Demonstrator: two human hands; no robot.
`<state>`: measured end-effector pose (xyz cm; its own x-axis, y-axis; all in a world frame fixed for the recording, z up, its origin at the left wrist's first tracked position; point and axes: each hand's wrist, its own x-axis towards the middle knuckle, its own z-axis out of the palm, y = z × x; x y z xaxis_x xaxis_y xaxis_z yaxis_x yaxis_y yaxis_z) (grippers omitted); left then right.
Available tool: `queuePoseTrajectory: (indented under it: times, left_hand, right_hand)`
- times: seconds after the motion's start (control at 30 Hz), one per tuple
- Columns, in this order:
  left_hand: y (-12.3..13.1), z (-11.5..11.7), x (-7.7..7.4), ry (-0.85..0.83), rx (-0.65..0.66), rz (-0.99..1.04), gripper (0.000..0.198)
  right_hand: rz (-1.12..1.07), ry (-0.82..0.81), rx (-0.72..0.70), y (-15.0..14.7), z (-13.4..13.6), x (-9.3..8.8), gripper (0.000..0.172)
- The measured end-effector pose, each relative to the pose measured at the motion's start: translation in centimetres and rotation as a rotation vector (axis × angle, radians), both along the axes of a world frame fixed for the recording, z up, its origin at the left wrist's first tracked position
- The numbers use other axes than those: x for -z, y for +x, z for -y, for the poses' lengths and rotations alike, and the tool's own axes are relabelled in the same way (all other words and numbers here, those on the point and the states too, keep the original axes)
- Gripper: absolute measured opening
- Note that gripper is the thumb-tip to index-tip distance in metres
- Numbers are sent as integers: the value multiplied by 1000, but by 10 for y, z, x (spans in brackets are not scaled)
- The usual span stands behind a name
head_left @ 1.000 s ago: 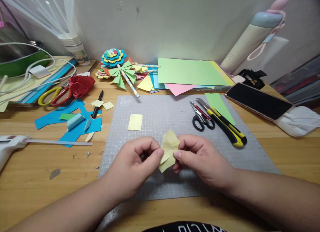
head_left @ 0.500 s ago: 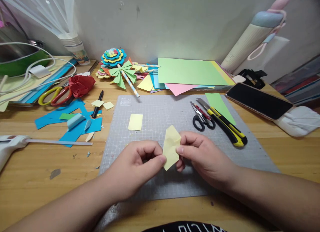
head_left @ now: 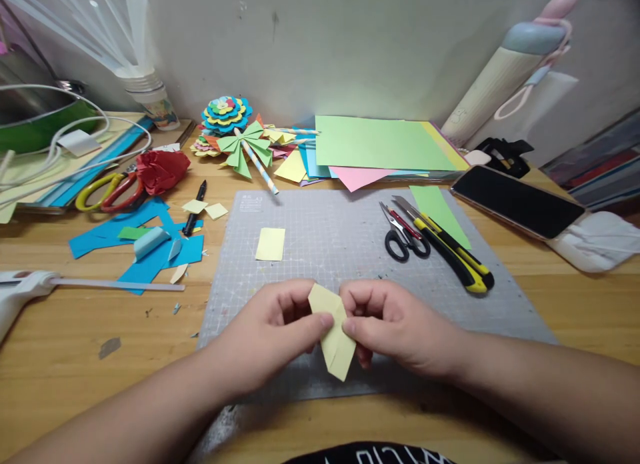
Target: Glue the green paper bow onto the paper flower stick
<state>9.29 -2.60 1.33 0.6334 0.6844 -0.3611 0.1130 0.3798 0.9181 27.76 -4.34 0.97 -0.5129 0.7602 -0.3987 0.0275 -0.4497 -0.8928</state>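
A small folded piece of yellow paper (head_left: 334, 341) is held above the grey cutting mat (head_left: 320, 217), tilted with its lower point toward me. My left hand (head_left: 280, 331) pinches it from the left, thumb on top. From the right, my right hand (head_left: 395, 321) grips its edge between thumb and fingers. The fingertips behind the paper are hidden. Flat on the mat beyond my left hand lies a yellow paper square (head_left: 271, 244).
Scissors (head_left: 400, 241) and a yellow-black utility knife (head_left: 450, 257) lie on the mat's right. Blue paper scraps (head_left: 150, 244), a black pen (head_left: 196, 207) and a glue gun (head_left: 23, 294) are at left. Coloured sheets (head_left: 385, 144) and paper flowers (head_left: 227, 114) stand behind; a phone (head_left: 520, 201) is right.
The folded paper has come lower and turned, its upper end now leaning left. My right hand has shifted slightly left and down, and both thumbs press nearer the paper's middle.
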Motion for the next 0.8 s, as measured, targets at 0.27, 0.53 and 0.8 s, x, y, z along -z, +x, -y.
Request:
queuePoseTrajectory:
  times: [0.27, 0.53, 0.8]
  left_hand:
    - [0, -3, 1, 24, -55, -108, 20]
    - [-2, -6, 4, -151, -210, 21, 24]
    - [-1, -4, 5, -182, -194, 62, 22]
  right_hand:
    - [49, 199, 70, 0, 2, 1, 12]
    - [328, 1258, -45, 12, -1, 7, 30]
    - [349, 1289, 33, 11, -1, 4, 14]
